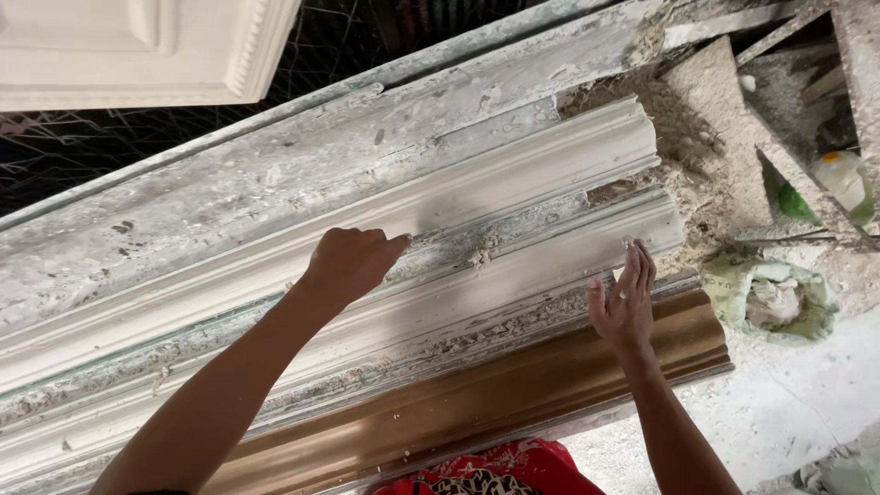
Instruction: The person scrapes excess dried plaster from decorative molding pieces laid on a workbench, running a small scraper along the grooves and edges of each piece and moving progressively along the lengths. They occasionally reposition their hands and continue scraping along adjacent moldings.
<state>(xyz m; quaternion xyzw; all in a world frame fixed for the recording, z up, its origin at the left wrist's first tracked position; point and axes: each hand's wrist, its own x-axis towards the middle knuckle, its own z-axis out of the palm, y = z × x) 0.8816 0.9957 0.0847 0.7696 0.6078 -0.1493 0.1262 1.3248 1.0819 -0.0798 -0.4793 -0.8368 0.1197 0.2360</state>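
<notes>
White plaster cornice moulding point(513, 188), long and stepped in profile, lies diagonally on a plaster-crusted grey casting bench point(229, 183); its cut end sits near the bench's right end. Upper ridge of the moulding looks clean and smooth. The groove below it is rough, grey and carries crumbs of plaster, and the lower edge has a band of loose debris along it. Judging from that: the top run looks finished, while the groove and lower edge look like they need cleaning.

Left hand point(353, 261) is on the moulding's mid-groove, fingers curled into a loose fist with the knuckles against the surface; cannot tell whether anything is held inside. Right hand point(625, 302) is near the moulding's cut end, fingers straight and together, tips touching the lower ridge, holding nothing.

Just below the moulding, nearer the person, lies a brown glossy mould strip point(513, 385) of matching profile, running parallel. Below that, a bit of red patterned cloth point(495, 467). Right of the moulding's end: a heap of fibrous plaster waste point(706, 119), a crumpled pale green sack point(765, 298) and a white plastic bottle point(839, 179). Up and left of the moulding, a white ornamental plaster panel point(119, 46) over dark netting point(73, 147).
</notes>
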